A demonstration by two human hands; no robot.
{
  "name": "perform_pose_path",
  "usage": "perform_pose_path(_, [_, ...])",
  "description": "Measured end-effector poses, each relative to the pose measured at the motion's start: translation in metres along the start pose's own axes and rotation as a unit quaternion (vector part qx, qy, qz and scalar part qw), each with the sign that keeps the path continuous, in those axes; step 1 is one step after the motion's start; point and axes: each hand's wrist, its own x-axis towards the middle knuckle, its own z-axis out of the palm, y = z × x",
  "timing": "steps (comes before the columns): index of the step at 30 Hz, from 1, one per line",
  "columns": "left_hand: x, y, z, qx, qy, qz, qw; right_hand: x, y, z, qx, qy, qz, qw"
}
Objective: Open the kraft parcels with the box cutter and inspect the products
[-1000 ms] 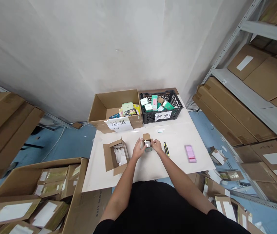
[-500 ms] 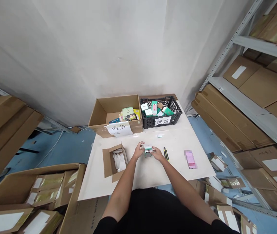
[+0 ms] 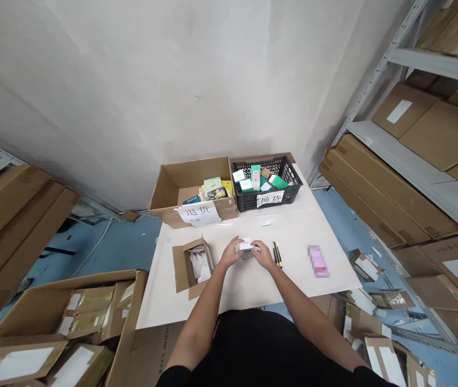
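Note:
Over the middle of the white table, my left hand point(image 3: 232, 251) and my right hand point(image 3: 262, 253) grip a small box point(image 3: 246, 244) from either side. Its white top faces me, with faint dark marks too small to read; its lower part looks greyish. To the left stands an opened cardboard carton point(image 3: 184, 267) with crumpled white packing point(image 3: 200, 265) inside. A yellow and black box cutter point(image 3: 277, 255) lies just right of my right hand.
Behind are a large cardboard box point(image 3: 159, 200) of mixed packets and a black crate point(image 3: 246, 202) of green and white boxes, both with paper signs. A pixelated pink item point(image 3: 318, 261) lies at right. Parcels fill a big carton point(image 3: 138, 285) at lower left; shelves point(image 3: 373, 134) stand right.
The small box has turned in my hands: its white top now shows where green and white showed before. Both hands stay on it. The view has shifted slightly.

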Motion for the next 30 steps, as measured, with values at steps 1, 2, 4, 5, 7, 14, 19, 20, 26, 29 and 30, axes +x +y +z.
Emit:
perform_pose_path(1, [0.0, 0.0, 0.001, 0.001, 0.003, 0.002, 1.0, 0.0, -0.001, 0.0, -0.005, 0.002, -0.001, 1.0])
perform_pose_path(2, [-0.001, -0.001, 0.002, 0.004, 0.003, 0.005, 1.0, 0.001, -0.001, 0.0, -0.01, 0.004, 0.0, 1.0])
perform_pose_path(4, [-0.002, -0.001, 0.003, 0.01, -0.002, 0.009, 1.0, 0.001, 0.001, 0.001, -0.021, 0.005, 0.001, 1.0])
perform_pose_path(5, [-0.003, -0.001, 0.002, 0.013, -0.003, 0.009, 1.0, 0.001, 0.002, 0.001, -0.027, 0.004, 0.0, 1.0])
perform_pose_path(7, [-0.005, 0.0, 0.001, 0.021, 0.001, 0.006, 1.0, 0.0, 0.005, 0.001, -0.038, 0.003, -0.002, 0.999])
perform_pose_path(14, [-0.015, -0.004, 0.001, 0.066, 0.015, -0.017, 0.998, 0.003, 0.019, 0.004, -0.012, -0.011, 0.002, 1.0])
perform_pose_path(19, [-0.012, -0.012, 0.029, -0.054, 0.092, -0.036, 0.994, 0.008, 0.028, 0.018, 0.123, 0.041, 0.06, 0.99])
perform_pose_path(20, [-0.009, -0.011, 0.035, -0.093, 0.119, -0.057, 0.987, 0.01, 0.028, 0.022, 0.139, 0.049, 0.073, 0.986])
perform_pose_path(26, [0.019, 0.01, 0.034, -0.176, 0.17, -0.058, 0.968, 0.032, 0.008, 0.024, 0.173, 0.069, 0.073, 0.98])
perform_pose_path(29, [0.035, 0.031, 0.011, -0.178, 0.167, 0.012, 0.97, 0.05, -0.015, 0.01, 0.193, 0.078, 0.046, 0.977])
perform_pose_path(30, [0.042, 0.041, 0.002, -0.182, 0.167, 0.038, 0.968, 0.058, -0.025, 0.004, 0.197, 0.082, 0.034, 0.976])
